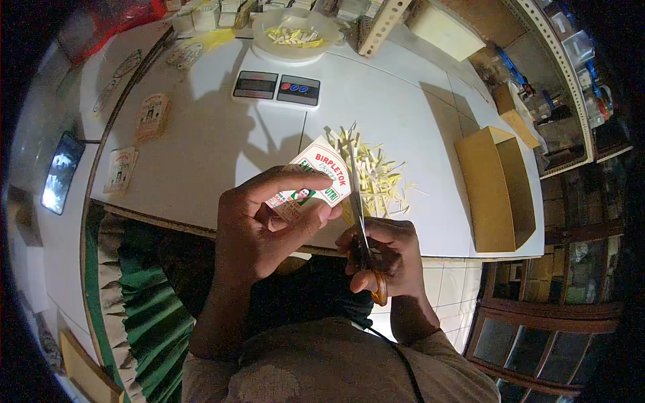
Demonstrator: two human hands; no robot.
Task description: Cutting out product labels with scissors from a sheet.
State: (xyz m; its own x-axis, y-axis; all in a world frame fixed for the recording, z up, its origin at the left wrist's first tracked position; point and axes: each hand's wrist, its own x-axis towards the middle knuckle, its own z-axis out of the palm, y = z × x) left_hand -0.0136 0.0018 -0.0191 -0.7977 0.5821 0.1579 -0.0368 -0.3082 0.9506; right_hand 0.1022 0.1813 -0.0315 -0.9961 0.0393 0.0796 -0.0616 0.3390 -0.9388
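My left hand (282,211) pinches a printed paper label (322,169) between thumb and fingers, tilted, over the table's front edge. In my right hand (388,252) is a pair of scissors (357,196) with an orange-brown handle; its blades point away from me, alongside the label's right edge. Whether the blades touch the paper I cannot tell. Beyond and to the right of the label lies a loose heap of thin paper strips (380,176), white and yellowish, on the white table (201,166).
Two stacks of printed labels (152,116) (121,170) lie at left, near a phone (63,171). A digital scale (276,89) and a round plastic container (296,32) with strips stand farther back. An open cardboard box (486,191) is at right, below a perforated metal shelf post (385,27).
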